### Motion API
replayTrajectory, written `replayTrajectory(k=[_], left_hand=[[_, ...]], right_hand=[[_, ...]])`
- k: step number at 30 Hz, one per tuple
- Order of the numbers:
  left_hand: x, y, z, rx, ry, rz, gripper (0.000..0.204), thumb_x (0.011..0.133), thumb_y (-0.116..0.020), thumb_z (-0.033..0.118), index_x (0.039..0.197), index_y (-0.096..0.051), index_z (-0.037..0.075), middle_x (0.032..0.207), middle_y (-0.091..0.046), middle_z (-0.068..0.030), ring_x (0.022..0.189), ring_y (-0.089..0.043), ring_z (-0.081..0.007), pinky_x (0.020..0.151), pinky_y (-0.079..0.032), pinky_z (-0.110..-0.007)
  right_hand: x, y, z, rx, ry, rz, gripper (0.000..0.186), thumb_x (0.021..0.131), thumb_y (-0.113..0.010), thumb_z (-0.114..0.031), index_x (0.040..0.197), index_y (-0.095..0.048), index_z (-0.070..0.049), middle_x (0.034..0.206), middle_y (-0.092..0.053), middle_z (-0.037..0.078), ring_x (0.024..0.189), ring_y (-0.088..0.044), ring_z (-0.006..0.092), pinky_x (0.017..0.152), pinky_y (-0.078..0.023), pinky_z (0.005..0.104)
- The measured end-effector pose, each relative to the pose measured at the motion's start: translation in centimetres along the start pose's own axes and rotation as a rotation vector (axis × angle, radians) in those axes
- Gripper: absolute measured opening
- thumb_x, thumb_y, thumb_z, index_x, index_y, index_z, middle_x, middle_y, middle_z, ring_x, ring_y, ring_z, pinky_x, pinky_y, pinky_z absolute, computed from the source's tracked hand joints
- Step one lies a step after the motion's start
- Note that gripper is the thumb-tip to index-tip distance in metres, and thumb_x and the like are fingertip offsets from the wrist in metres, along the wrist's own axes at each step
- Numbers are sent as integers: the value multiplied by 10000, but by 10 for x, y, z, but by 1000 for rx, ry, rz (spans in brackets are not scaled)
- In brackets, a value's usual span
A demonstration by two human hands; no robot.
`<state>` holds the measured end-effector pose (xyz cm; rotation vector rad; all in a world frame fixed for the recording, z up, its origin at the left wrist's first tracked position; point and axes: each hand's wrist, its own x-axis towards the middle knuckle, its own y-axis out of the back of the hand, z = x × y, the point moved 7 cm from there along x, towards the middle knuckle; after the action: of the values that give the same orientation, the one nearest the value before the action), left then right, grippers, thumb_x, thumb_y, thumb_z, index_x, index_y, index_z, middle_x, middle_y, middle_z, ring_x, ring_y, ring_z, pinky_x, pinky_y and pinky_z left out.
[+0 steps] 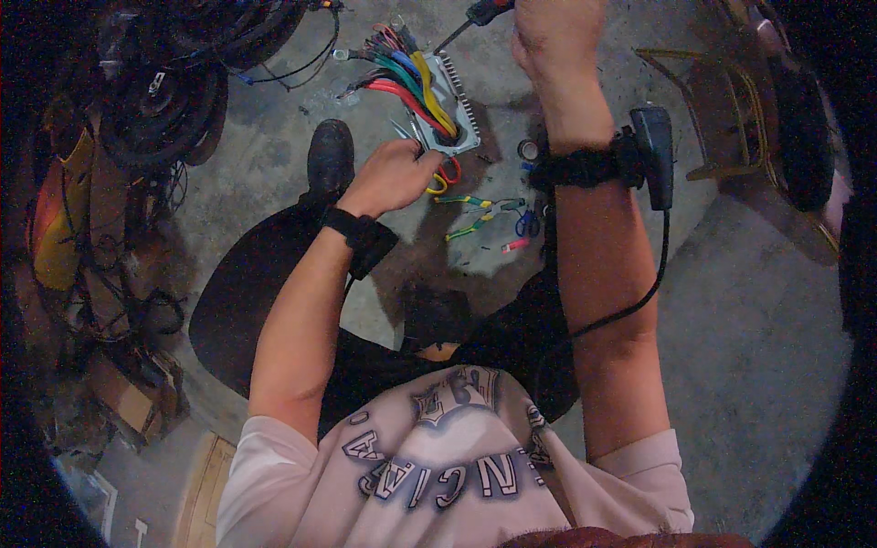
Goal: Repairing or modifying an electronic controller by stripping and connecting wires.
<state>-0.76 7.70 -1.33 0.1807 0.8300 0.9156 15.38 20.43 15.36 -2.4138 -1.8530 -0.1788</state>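
Note:
A grey finned metal case [465,114] lies on the floor, with thick red, yellow, green and blue cables [413,89] coming out of it. My left hand [391,178] is closed at its near left corner; the fingertips are partly hidden. Up at the far right, my right hand [559,41] grips a screwdriver [484,11] with a dark red and black handle. Its thin shaft slants down left toward the case's far end. Beside my left fingers lie red and yellow looped handles [450,170], their tool partly hidden.
Green-and-yellow pliers [484,203], blue-handled scissors [527,224] and a small red item [515,246] lie near the case. A roll of tape [527,149] sits by my right wrist. Coiled black cables [164,100] pile at left; a yellow-edged frame [722,119] stands right.

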Motion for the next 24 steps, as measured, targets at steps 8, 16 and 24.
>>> replayTrajectory(k=[8,16,24], left_hand=[[2,-4,-5,64,-27,-8,517,953,-479,418,984,-654,-68,980,-639,-307,978,-617,-460,868,-472,-485],[0,-1,-3,-20,-56,40,531,882,-513,406,851,-645,-108,895,-619,-351,919,-618,-486,850,-470,-511],[1,-2,-3,-21,-55,32,535,879,-519,412,839,-639,-108,889,-621,-344,917,-617,-485,839,-473,-508]], right_hand=[[3,2,7,85,0,6,187,965,-633,-182,953,-609,3,696,-609,25,564,-543,85,510,-441,241],[3,2,1,77,40,26,176,958,-645,-179,945,-616,-5,691,-605,14,571,-536,76,511,-425,234],[1,-1,-1,91,21,-14,182,961,-645,-180,951,-614,-1,694,-597,7,573,-529,72,517,-432,232]])
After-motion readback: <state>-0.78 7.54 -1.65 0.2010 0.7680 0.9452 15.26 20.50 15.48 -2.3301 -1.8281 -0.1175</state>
